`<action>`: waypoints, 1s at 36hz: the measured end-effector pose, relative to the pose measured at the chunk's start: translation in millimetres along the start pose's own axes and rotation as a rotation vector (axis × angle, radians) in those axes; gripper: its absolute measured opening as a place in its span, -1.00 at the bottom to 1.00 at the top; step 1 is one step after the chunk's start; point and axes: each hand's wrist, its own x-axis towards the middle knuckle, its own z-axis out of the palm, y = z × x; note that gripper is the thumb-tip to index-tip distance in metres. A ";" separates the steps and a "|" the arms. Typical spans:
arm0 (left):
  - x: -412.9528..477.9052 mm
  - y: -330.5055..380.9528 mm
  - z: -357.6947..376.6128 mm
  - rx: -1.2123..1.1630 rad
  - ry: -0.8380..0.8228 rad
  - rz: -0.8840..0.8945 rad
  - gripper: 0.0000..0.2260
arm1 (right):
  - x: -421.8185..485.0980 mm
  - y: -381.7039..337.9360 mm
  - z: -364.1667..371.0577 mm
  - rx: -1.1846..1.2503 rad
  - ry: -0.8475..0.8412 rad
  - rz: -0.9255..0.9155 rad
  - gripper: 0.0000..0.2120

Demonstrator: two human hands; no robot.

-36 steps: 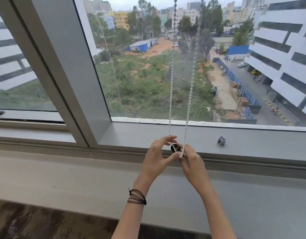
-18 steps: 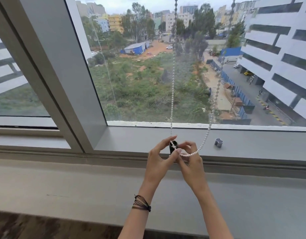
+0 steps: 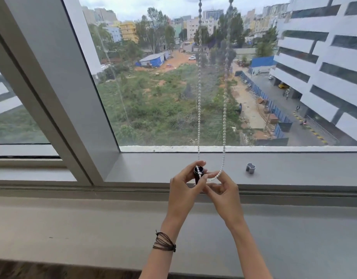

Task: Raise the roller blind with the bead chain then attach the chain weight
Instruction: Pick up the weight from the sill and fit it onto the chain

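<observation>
While 2 hands pinch 1 chain weight (image 3: 198,172), 2 chain strands (image 3: 199,109) hang.

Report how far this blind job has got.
Done, apparently: no blind fabric covers the glass. In hand: left hand holds the dark chain weight while right hand feeds the bead chain loop into it. Left: seating the chain and letting the weight hang.

No readable text or labels anywhere
</observation>
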 end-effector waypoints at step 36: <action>2.0 -6.6 6.8 -0.018 -0.004 0.017 -0.63 | 55.0 26.8 -97.3 -0.838 0.358 0.088 -0.81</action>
